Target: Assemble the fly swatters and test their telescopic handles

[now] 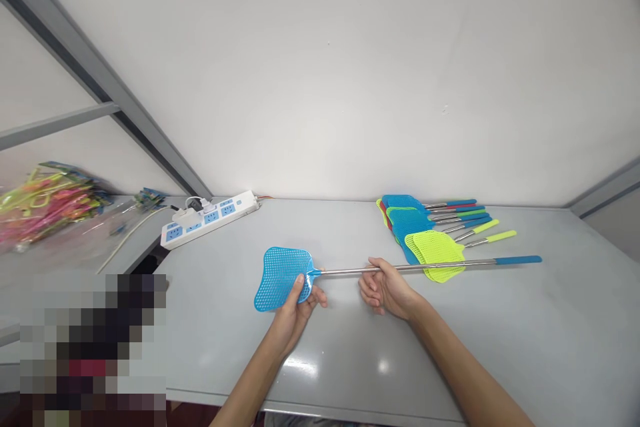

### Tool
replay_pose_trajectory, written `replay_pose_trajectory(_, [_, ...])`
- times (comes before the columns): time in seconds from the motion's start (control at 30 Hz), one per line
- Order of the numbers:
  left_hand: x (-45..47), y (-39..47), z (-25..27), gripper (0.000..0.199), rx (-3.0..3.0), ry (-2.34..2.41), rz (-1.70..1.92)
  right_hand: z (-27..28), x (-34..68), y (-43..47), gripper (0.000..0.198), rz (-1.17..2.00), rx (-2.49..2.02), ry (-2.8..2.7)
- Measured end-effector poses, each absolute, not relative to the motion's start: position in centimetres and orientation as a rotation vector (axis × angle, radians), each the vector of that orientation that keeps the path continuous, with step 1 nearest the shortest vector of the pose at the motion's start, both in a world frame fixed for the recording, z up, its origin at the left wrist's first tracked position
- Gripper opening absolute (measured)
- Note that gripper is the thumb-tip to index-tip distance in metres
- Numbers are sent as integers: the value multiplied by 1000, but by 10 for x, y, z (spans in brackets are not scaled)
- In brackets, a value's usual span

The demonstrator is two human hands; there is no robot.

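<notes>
A blue fly swatter with a long extended metal rod and a blue grip lies level across my view, above the table. My left hand pinches the lower right of its mesh head, thumb on top and fingers behind. Around the middle of the rod, my right hand is closed with its fingers curled; the rod passes through at the thumb and forefinger. Behind the rod's right half, a pile of fly swatters in blue, yellow-green, red and green lies with short rods, grips to the right.
A white power strip with plugs and a cable sits at the back left of the grey table. Farther left is a clear plastic bag of colourful items. A metal frame borders the wall. A pixelated patch covers the lower left.
</notes>
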State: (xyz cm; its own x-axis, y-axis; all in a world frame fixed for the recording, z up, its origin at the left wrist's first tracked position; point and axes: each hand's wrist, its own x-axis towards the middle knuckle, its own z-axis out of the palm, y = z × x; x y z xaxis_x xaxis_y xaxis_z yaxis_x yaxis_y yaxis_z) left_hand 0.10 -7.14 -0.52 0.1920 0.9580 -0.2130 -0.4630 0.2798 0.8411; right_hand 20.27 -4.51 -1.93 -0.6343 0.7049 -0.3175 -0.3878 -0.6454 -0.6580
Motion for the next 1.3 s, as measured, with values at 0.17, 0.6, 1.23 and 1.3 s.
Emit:
replay_pose_trajectory(0.17, [2, -71, -6, 25, 725, 839, 1145, -19, 202, -46, 41, 2280, -746, -746])
replay_pose_trajectory(0.6, [2, -72, -4, 30, 706, 854, 1099, -20, 201, -46, 41, 2333, -711, -759])
replay_pose_trajectory(1.23, [7, -67, -2, 35, 660, 793, 990, -20, 209, -40, 47, 2380, -829, -781])
replay_pose_trajectory(1.3, [7, -67, -2, 34, 658, 792, 1002, -20, 208, -40, 48, 2394, -840, -785])
